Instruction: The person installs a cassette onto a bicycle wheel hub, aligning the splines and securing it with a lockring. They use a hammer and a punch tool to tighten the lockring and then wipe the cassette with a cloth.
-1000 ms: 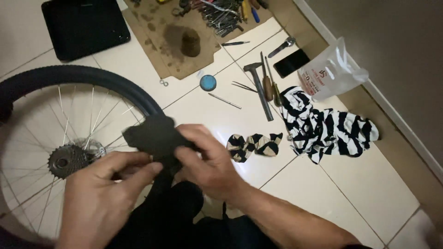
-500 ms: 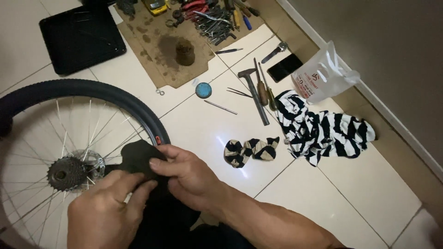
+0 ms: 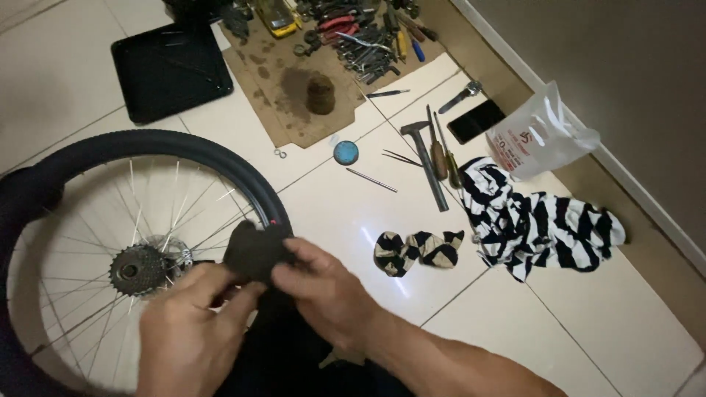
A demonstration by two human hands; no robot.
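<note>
Both hands meet low in the view over a bicycle wheel [image 3: 110,220] that lies flat on the tiled floor [image 3: 610,331]. The left hand [image 3: 193,331] and the right hand [image 3: 323,290] are both closed on a dark rag [image 3: 254,250], pinching it between thumbs and fingers from either side, so the rag sits bunched just above the tire's near edge and beside the gear cluster [image 3: 137,270] at the hub. Holding it from two sides keeps the cloth folded into a firm pad rather than hanging loose.

The wheel fills the left side of the floor, within easy reach of the person's lap. Farther off, toward the top edge, a sheet of cardboard [image 3: 294,81] carries a heap of tools, likely to keep grease off the tiles, with a black tray [image 3: 169,70] beside it. A hammer [image 3: 425,162], screwdrivers [image 3: 441,151] and a small blue lid [image 3: 346,152] lie between. A striped cloth [image 3: 537,220] lies near the wall, a rolled checked cloth [image 3: 419,248] near the right hand.
</note>
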